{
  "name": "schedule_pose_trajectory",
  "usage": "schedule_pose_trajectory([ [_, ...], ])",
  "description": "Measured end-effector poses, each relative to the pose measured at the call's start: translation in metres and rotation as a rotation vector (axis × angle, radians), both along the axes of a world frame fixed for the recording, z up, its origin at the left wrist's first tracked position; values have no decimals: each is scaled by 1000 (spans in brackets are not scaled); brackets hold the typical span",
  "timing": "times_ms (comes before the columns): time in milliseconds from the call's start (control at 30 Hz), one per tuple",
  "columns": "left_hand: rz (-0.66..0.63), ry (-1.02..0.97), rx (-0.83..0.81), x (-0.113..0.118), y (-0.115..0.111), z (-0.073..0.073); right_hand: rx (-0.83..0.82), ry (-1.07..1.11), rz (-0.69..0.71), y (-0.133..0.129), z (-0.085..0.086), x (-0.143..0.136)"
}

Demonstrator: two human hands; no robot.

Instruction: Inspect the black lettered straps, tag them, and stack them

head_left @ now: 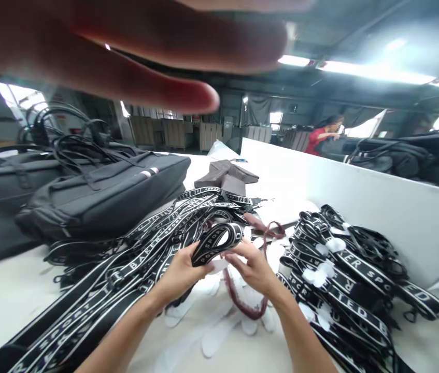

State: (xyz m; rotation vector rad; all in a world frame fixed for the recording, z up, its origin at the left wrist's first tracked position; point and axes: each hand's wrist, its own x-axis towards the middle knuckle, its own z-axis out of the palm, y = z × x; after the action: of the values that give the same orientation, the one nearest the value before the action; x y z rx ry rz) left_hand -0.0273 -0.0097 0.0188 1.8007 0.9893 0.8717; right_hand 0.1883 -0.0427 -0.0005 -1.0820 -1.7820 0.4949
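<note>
black strap loop with white letters (218,242) sits pinched between both sets of fingers, left hand (182,272) and right hand (253,268) closed on it above the white table (5,305). looks partway done: a folded strap pile (343,269) lies right, a loose strap heap (133,259) waits left, by black bags (98,194).

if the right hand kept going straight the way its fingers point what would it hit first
The right hand points left and slightly up, pinching the folded strap. Beyond that it would likely meet the left hand first, though depth is hard to judge.
</note>
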Motion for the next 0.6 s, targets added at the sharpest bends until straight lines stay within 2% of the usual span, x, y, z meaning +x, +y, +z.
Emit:
schedule_pose_trajectory([
  [67, -12, -33, -33, -3, 2, 2, -205, 41, 98, -2, -2, -4],
  [167, 45, -53, -17, -7, 6, 5, -359, 196, 113, 1, -7, -6],
  [200, 70, -53, 3, -8, 6, 6, -372, 253, 64, 3, -9, -5],
  [267, 88, -74, 30, -9, 5, 8, -345, 348, -125, 8, -14, -5],
  [333, 35, -117, -2, -7, 1, 9, -294, 398, -289, 13, -18, -8],
  [367, -21, -136, -41, -5, -3, 9, -281, 422, -306, 15, -20, -11],
  [433, -170, -155, -126, 1, -10, 8, -297, 484, -205, 14, -22, -20],
  [500, -309, -167, -204, 7, -15, 6, -357, 560, -29, 10, -21, -30],
  [600, -348, -195, -371, 11, -15, 2, -433, 638, 128, 3, -17, -39],
])
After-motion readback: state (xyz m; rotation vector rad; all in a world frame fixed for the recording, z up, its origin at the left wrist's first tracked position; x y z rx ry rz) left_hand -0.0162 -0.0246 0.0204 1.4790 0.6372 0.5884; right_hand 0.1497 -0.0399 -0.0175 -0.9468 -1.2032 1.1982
